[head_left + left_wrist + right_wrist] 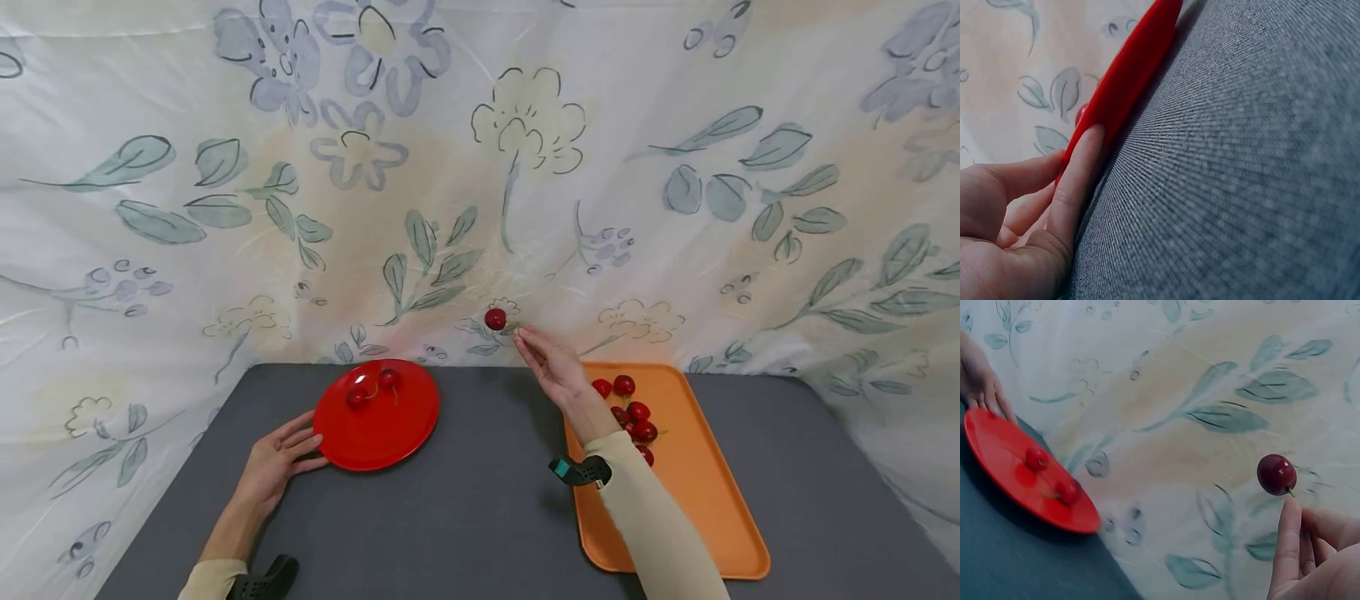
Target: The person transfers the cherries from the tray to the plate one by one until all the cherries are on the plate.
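My right hand [551, 367] pinches a dark red cherry [495, 319] by its stem, raised between the plate and the tray. In the right wrist view the held cherry [1277, 475] sits just beyond the fingertips. At the left, my left hand [273, 462] holds the near-left rim of a round red plate [390, 442]. Seen from the left wrist, the thumb lies along the outer side of the plate [1116, 94] and another fingertip meets its rim. Two stemmed cherries [388, 379] lie on the plate.
An orange tray [697, 500] lies on the right, under the right forearm, which partly hides it. Several cherries [638, 412] are grouped near its far end. A grey cloth [465, 517] covers the table. Behind it hangs a floral curtain [420, 167].
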### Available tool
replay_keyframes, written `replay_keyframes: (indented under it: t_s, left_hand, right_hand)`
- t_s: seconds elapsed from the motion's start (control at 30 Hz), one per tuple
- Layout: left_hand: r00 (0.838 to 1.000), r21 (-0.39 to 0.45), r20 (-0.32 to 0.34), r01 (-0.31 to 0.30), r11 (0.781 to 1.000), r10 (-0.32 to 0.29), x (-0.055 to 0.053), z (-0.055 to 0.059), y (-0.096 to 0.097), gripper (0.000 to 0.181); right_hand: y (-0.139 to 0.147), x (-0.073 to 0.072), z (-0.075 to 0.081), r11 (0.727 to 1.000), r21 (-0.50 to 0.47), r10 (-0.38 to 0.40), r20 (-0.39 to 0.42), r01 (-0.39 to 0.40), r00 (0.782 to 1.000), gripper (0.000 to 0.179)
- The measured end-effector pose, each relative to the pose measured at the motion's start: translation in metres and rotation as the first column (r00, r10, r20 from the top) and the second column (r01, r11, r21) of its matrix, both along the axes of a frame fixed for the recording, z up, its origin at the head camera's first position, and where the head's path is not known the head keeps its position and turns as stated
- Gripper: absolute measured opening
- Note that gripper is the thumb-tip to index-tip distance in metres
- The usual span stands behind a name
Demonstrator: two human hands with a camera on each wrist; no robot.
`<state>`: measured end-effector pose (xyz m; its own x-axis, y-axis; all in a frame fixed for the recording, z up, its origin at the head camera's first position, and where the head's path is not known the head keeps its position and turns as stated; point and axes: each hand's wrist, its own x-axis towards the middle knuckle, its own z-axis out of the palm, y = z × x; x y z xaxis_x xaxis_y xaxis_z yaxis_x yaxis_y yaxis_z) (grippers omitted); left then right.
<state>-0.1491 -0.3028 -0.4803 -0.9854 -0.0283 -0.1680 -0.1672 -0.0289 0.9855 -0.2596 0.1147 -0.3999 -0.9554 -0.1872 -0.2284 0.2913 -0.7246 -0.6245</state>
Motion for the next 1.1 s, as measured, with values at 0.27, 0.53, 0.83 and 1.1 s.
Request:
replay_keyframes:
  t_s: [0.27, 0.53, 0.83, 1.1]
  left_hand:
    - [1.000, -0.005, 0.003, -0.007, 1.000, 0.008, -0.001, -0.001, 0.001, 0.065]
    - [1.000, -0.005, 0.005, -0.012, 1.000, 0.012, -0.001, -0.001, 0.002, 0.064]
    - [1.000, -0.011, 0.018, -0.023, 1.000, 0.023, -0.002, -0.001, 0.003, 0.064]
    - [0.999, -0.031, 0.028, -0.031, 0.999, 0.032, -0.005, 0.000, 0.002, 0.064]
  right_hand:
    - [-0.063, 0.005, -0.021, 0.987, 0.149, 0.055, -0.013, -0.052, 0.998, 0.041]
    - [-0.115, 0.022, -0.036, 0.925, 0.369, 0.131, -0.073, -0.095, 0.989, 0.036]
    - [-0.159, 0.038, -0.042, 0.874, 0.459, 0.201, -0.037, -0.162, 0.979, 0.025]
    - [-0.187, 0.043, -0.047, 0.895, 0.389, 0.236, 0.002, -0.218, 0.972, 0.025]
